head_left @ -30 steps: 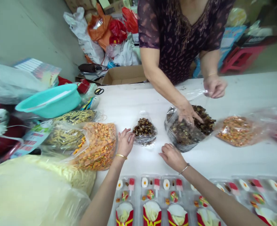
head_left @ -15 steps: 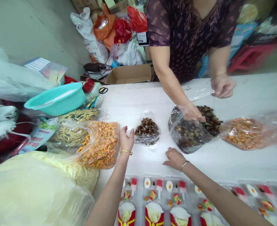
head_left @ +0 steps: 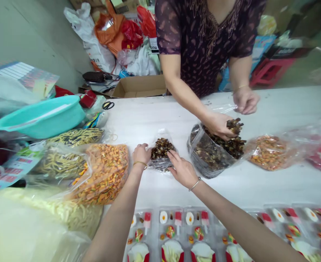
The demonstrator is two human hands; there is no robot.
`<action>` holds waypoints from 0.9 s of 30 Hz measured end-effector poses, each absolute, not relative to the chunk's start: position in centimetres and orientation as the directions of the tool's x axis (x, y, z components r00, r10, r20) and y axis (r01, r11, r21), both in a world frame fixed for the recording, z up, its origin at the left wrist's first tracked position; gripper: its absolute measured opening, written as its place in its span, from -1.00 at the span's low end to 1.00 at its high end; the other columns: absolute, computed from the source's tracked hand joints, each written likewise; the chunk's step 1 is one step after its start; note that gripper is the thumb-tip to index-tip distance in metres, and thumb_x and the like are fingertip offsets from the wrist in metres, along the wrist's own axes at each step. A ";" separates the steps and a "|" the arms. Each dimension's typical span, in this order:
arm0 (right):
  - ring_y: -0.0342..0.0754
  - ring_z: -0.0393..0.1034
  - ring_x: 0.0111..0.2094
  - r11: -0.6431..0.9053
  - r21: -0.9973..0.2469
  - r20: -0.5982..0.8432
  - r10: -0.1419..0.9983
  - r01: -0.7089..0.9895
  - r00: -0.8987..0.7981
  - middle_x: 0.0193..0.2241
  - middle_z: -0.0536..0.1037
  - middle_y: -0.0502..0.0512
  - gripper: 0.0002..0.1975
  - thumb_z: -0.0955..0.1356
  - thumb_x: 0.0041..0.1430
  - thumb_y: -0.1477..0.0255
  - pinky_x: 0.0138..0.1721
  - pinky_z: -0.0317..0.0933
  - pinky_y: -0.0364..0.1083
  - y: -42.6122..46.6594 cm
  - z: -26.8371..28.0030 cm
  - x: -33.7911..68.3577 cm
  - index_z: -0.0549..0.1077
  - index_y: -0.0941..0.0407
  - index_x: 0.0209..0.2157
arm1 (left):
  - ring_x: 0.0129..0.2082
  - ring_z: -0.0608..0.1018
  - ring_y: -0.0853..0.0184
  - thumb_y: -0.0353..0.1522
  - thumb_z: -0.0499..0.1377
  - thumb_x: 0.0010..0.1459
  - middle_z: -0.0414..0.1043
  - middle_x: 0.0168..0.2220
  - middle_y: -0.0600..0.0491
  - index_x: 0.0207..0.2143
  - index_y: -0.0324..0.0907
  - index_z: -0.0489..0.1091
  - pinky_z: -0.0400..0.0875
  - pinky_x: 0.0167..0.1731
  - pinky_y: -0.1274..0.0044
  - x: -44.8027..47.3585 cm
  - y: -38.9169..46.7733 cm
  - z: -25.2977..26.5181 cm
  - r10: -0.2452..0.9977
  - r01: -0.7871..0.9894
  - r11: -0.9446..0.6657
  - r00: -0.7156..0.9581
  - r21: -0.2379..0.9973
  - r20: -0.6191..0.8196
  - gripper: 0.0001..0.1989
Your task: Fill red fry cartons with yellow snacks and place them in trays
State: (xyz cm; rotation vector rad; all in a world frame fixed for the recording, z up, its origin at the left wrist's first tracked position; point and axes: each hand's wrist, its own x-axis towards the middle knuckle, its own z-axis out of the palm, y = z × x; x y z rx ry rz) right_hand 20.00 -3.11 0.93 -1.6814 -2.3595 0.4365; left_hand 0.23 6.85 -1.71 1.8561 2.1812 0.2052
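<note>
A small clear plastic bag of dark brown glossy pieces (head_left: 163,148) lies on the white table between my two hands. At its left side, my left hand (head_left: 141,154) touches the bag with loosely bent fingers. My right hand (head_left: 182,170) has its fingers stretched out, their tips on the bag's right side. Neither hand is closed round it. Just right of them stands a larger clear bag of similar dark pieces (head_left: 212,156), into which a co-worker's hand (head_left: 220,125) reaches, holding a clump. The co-worker's other hand (head_left: 246,101) pinches the bag's edge.
Bags of orange pieces (head_left: 108,171) and yellow-green strips (head_left: 62,160) lie at left, near a turquoise basin (head_left: 45,120). Another bag of orange pieces (head_left: 269,153) sits at right. Clear trays (head_left: 182,222) with toy-like food pieces line the front. Scissors (head_left: 108,105) lie behind.
Both my hands have come to the small bag; my right hand moved left and forward onto it. The co-worker's hand has lifted a clump of dark pieces. The view has shifted slightly.
</note>
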 end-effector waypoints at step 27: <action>0.02 0.31 -0.11 0.317 -0.426 0.098 0.947 0.847 -0.305 -0.13 0.39 0.17 -0.83 0.19 0.29 0.45 -0.05 0.20 -0.05 -2.3 -2.1 21.7 0.36 0.14 -0.17 | -0.26 0.52 0.30 -0.29 -0.04 0.23 0.55 -0.24 -0.04 -0.28 -0.08 0.49 0.18 -0.41 0.55 -0.5 6.4 -2.0 0.993 0.927 0.099 -0.070 0.361 -0.094 -0.70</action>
